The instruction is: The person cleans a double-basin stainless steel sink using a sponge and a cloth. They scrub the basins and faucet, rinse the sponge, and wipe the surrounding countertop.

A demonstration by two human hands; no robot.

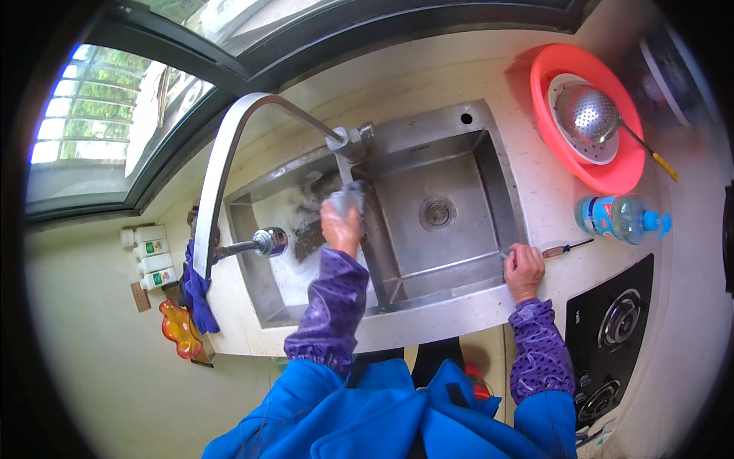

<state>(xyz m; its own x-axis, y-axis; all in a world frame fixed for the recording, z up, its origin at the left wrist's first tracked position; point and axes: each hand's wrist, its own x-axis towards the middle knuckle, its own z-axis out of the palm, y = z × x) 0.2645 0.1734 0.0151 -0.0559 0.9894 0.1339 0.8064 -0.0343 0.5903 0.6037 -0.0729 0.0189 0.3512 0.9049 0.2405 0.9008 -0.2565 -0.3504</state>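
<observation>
My left hand (340,228) grips a blurred greyish cloth or scrubbing pad (346,201) over the divider of the double stainless steel sink (421,131). White suds and water (281,209) lie in the left basin; the right basin (424,178) shows its drain strainer (437,214). My right hand (523,265) rests at the sink's right front corner with its fingers curled; a small thin item seems to stick out at the fingertips, too small to name. Beside that hand a screwdriver (556,251) lies on the counter. Purple sleeve covers are on both forearms.
A tall faucet (221,149) arches over the left basin. At right stand a red plastic basin (539,86) with a white colander (556,92) and a metal skimmer (588,115), a detergent bottle (626,219) and a gas hob (579,344). Purple gloves (198,292) hang at left.
</observation>
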